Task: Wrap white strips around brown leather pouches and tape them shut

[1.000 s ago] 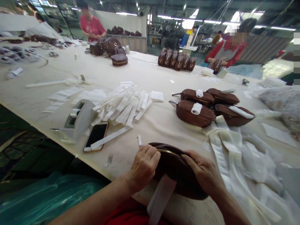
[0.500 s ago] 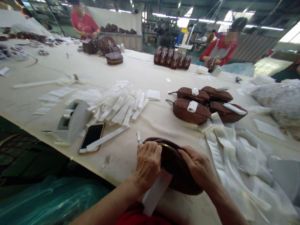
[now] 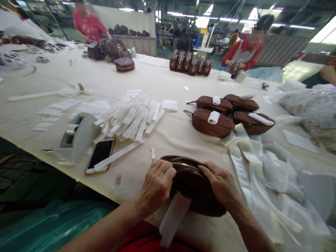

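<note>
A dark brown leather pouch (image 3: 196, 189) with a brass zipper along its top is held between my two hands at the table's near edge. My left hand (image 3: 159, 182) is closed at the zipper's left end, its fingertips curled out of sight. The right side of the pouch is gripped by my right hand (image 3: 219, 180), thumb on top near the zipper. A white strip (image 3: 175, 217) hangs from the pouch's near side. Past my left hand, a white-wrapped tag (image 3: 152, 154) sticks up at the pouch's end.
Several brown pouches (image 3: 212, 122) with white wraps lie ahead to the right. White strips (image 3: 131, 117), a phone (image 3: 101, 154) and a grey tape dispenser (image 3: 78, 138) are left. White wrapping material (image 3: 252, 168) lies right. Two people (image 3: 89, 24) work across the table.
My left hand has slid left along the zipper, so more of the brass teeth show. My right hand keeps its grip on the pouch. The view has shifted slightly.
</note>
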{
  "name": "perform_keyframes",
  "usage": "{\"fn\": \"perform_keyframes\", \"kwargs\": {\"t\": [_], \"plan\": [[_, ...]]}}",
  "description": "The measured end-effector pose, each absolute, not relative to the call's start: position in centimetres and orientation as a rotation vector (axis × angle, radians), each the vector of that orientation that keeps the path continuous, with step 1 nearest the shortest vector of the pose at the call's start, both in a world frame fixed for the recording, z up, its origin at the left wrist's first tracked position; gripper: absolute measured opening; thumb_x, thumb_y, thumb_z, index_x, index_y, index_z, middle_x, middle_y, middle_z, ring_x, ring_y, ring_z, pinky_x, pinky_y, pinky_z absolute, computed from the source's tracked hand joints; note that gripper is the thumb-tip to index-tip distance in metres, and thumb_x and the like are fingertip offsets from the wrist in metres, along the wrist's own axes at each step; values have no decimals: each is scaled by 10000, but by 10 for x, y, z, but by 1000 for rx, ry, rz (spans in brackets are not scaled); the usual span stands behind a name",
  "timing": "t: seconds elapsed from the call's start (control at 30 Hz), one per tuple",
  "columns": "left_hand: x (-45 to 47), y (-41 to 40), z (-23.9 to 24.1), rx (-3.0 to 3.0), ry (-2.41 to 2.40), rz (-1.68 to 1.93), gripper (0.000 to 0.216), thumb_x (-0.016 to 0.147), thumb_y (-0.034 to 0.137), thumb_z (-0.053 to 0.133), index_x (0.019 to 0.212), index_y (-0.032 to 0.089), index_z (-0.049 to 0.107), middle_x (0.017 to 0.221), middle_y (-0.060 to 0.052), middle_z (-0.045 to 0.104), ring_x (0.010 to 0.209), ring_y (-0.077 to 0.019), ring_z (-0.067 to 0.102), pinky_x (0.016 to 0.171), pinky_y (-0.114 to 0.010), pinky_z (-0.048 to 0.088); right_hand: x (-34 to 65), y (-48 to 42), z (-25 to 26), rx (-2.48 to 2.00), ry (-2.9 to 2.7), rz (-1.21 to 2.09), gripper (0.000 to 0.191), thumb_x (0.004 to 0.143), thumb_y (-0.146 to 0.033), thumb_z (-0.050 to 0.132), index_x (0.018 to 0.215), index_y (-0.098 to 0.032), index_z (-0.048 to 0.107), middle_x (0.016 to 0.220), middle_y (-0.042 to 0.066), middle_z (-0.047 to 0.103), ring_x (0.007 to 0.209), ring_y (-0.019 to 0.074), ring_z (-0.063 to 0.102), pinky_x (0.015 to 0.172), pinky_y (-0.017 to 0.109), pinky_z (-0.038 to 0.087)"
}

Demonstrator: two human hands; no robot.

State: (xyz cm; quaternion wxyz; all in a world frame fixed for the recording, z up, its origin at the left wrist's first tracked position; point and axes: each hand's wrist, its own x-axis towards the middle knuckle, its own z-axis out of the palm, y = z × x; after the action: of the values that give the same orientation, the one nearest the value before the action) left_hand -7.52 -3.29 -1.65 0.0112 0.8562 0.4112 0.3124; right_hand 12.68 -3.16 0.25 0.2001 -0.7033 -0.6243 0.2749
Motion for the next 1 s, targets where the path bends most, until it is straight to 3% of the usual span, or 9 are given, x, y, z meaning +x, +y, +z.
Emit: {"fn": "perform_keyframes", "kwargs": {"t": [0.27,0.6,0.83,1.0], "plan": [[-69,-31,-15,2708,1305,956,121,809,84,427,749,161,499,763,-42,527,740,-195,447,667,-321,376,128,-33,2,-1944,-1760,735,366,819,-493,350,792,-247,620,709,3,627,696,178,562,643,274,389],[-67,-42,-26,2550,1342,1130,162,820,116,482,956,170,552,888,-45,550,841,-182,489,752,-329,355,125,-36,2,-1916,-1756,696,358,835,-485,369,804,-246,634,714,3,640,688,174,573,619,264,406],[-58,-41,-21,2411,1477,1069,124,709,48,510,725,170,505,756,-28,524,776,-198,456,687,-337,341,128,-37,1,-1860,-1718,760,349,829,-478,383,799,-237,634,717,1,634,688,168,564,620,255,408],[-77,-38,-9,2355,1090,1011,167,699,20,517,683,179,471,759,-7,517,763,-160,452,690,-295,378,133,-32,5,-1781,-1680,994,323,803,-481,442,764,-224,633,670,-16,614,656,158,554,608,249,408]]}}
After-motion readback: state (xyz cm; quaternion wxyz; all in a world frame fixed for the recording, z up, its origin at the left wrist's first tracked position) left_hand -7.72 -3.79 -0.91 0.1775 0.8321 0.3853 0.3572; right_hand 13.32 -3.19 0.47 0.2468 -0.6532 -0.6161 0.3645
